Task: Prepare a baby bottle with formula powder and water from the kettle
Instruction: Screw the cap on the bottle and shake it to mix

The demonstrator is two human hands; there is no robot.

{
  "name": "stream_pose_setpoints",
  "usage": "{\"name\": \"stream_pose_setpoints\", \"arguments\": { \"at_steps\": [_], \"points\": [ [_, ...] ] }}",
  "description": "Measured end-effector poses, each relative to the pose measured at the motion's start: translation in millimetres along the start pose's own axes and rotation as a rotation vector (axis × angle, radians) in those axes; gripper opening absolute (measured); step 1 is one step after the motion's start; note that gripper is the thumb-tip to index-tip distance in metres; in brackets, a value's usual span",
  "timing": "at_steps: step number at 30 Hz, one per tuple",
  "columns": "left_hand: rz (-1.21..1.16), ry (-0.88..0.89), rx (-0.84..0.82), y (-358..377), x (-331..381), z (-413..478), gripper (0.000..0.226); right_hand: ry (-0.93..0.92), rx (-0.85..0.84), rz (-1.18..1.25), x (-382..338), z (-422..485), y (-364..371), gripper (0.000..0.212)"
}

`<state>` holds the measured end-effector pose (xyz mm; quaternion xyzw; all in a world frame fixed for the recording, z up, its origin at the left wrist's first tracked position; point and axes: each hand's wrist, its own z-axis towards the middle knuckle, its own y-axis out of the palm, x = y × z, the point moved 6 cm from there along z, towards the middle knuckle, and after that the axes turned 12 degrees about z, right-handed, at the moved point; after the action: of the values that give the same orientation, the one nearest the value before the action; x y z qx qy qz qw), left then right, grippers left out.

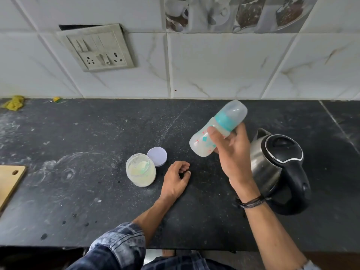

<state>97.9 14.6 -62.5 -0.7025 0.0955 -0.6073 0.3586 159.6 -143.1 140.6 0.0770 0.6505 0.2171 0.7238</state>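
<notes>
Right hand (233, 156) fingers (241, 133) gripping tilted baby bottle (198, 146) above dark dusty surface (78, 191); left hand (175, 178) resting on it, loosely curled, holding nothing. Powder jar (141, 172) sitting left of fingers, kettle (272, 156) right; tiled wall (214, 65) behind.

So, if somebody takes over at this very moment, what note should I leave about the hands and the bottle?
Right hand holds the baby bottle tilted above the counter, collar and cap on.
Left hand rests idle on the counter.
Formula jar stands open, its lid beside it; kettle at right, closed.
Done, apparently: bottle looks milky.
Left: mix if needed, close jar.
</notes>
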Motion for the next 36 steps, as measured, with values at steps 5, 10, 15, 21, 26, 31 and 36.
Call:
{"name": "stream_pose_setpoints", "arguments": {
  "at_steps": [5,10,15,21,26,31,36],
  "points": [
    [-0.015,0.013,0.015,-2,0,3,0.023,-0.163,0.201,0.17,-14,0,-9,0.076],
    [0.014,0.02,-0.009,0,-6,0,0.023,-0.039,0.075,0.033,3,-4,-2,0.043],
    [0.011,0.019,-0.005,0,-3,3,0.022,-0.043,0.068,0.07,-6,3,2,0.055],
    [0.011,0.03,0.009,0,0,5,0.022,-0.195,0.178,0.148,-18,3,-7,0.07],
    [0.029,0.027,-0.006,0,-4,2,0.024,-0.031,-0.005,0.047,-1,5,4,0.042],
    [0.01,0.016,0.002,0,-1,4,0.024,-0.013,0.032,0.084,-5,5,5,0.05],
    [0.023,0.027,-0.011,-1,-2,1,0.023,-0.12,0.072,0.069,-11,-5,-1,0.049]
  ]
}}
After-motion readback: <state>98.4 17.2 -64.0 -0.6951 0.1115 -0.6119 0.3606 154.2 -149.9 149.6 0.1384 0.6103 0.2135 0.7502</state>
